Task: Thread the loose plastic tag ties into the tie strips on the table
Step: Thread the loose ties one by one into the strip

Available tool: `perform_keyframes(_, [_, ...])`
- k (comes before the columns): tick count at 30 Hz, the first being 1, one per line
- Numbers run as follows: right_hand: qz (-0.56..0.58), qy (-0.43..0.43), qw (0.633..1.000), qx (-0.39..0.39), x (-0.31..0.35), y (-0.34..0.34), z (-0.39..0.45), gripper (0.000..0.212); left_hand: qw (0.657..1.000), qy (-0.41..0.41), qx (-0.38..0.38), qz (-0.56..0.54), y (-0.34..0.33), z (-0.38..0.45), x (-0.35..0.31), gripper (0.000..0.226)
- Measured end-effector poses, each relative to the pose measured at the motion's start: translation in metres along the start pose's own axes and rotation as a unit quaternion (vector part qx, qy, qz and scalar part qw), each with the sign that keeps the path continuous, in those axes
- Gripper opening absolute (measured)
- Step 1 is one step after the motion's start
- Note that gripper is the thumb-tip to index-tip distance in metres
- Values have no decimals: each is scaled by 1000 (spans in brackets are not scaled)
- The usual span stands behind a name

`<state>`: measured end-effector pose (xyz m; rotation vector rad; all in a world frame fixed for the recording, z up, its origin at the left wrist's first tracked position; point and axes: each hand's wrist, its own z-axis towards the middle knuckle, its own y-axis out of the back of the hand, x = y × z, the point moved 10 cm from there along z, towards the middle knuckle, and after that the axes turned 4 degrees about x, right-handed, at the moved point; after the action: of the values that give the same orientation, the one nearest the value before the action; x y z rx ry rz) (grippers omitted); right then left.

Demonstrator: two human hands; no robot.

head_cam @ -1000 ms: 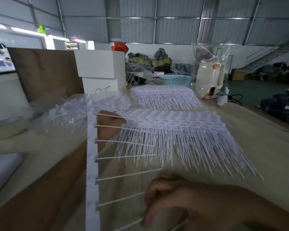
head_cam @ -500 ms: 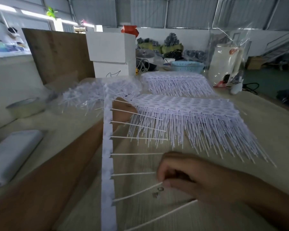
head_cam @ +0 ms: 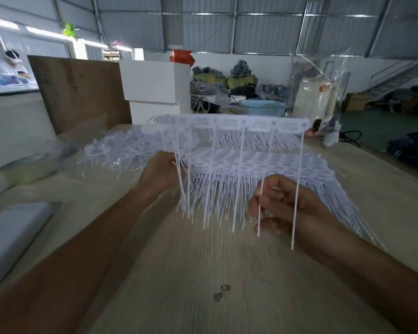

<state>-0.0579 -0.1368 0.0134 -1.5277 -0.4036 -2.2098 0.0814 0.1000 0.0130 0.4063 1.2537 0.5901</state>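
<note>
A person seated at a pale wooden table holds a white tie strip level in the air across the centre of the frame, its thin tails hanging straight down like the teeth of a comb. The left hand, left of centre, has its fingers curled round a bunch of the hanging tails near the strip's left end. The right hand, right of centre, pinches a single tail between thumb and forefinger, with the other fingers curled beneath; the longest tail at the strip's right end crosses in front of this hand.

Behind and below the raised strip, a broad stack of finished tie strips lies flat on the table at centre right, its fringe of tails fanned toward the camera. A heap of loose tag ties sits in clear plastic wrapping at centre left, just beside the left hand.

Two small metal rings lie on the tabletop in the lower centre. A roll of tape rests at the left edge, with a pale flat package below it at lower left. At the table's far end stand a white box, a brown board to its left and a light blue basket to its right. A white appliance under a clear plastic bag stands at upper right, against the grey corrugated walls of a warehouse.
</note>
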Motion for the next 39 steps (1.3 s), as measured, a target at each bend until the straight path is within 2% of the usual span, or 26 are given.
perform_keyframes(3, [31, -2, 997, -75, 4, 29, 1, 30, 992, -28, -78, 91, 20, -1, -6, 24])
perform_keyframes(6, [10, -29, 993, -118, 3, 57, -1, 39, 978, -49, -164, 117, 39, -9, -12, 28])
perform_keyframes(9, [-32, -125, 988, -89, -11, 74, -3, 40, 955, -41, -253, 147, 61, -20, -16, 27])
perform_keyframes(11, [-61, -188, 979, -52, -22, 77, -7, 41, 944, -109, -273, 149, 63, -23, -30, 30])
perform_keyframes(13, [-106, -206, 973, -4, -25, 74, -9, 44, 945, -218, -212, 122, 44, -20, -52, 35])
perform_keyframes(15, [-159, -203, 965, 39, -23, 71, -9, 46, 940, -285, -133, 136, 9, -22, -72, 45])
perform_keyframes(19, [-182, -181, 960, 111, -12, 63, -10, 44, 908, -357, 33, 218, -71, -18, -106, 68])
perform_keyframes(21, [-182, -168, 962, 118, -7, 65, -10, 39, 902, -361, 105, 215, -95, -4, -123, 64])
perform_keyframes(25, [-149, -147, 969, 133, -4, 70, -10, 30, 880, -409, 124, 209, -109, -1, -164, 35])
perform_keyframes(27, [-102, -131, 976, 142, 1, 74, -12, 28, 878, -434, 94, 179, -102, -8, -180, 34])
perform_keyframes(29, [-75, -127, 978, 144, 4, 83, -14, 32, 859, -475, 37, 188, -87, -22, -197, 35])
perform_keyframes(32, [-48, -110, 991, 61, 11, 110, -11, 25, 836, -505, -12, 214, -66, -45, -213, 39])
perform_keyframes(35, [72, -78, 991, -76, 15, 138, -8, 22, 863, -454, 27, 220, -60, -53, -198, 44])
perform_keyframes(37, [94, -64, 981, -155, 15, 154, -11, 27, 872, -425, 50, 236, -64, -56, -176, 42])
perform_keyframes(39, [105, -69, 973, -192, 10, 159, -12, 32, 884, -397, 56, 241, -67, -56, -150, 35])
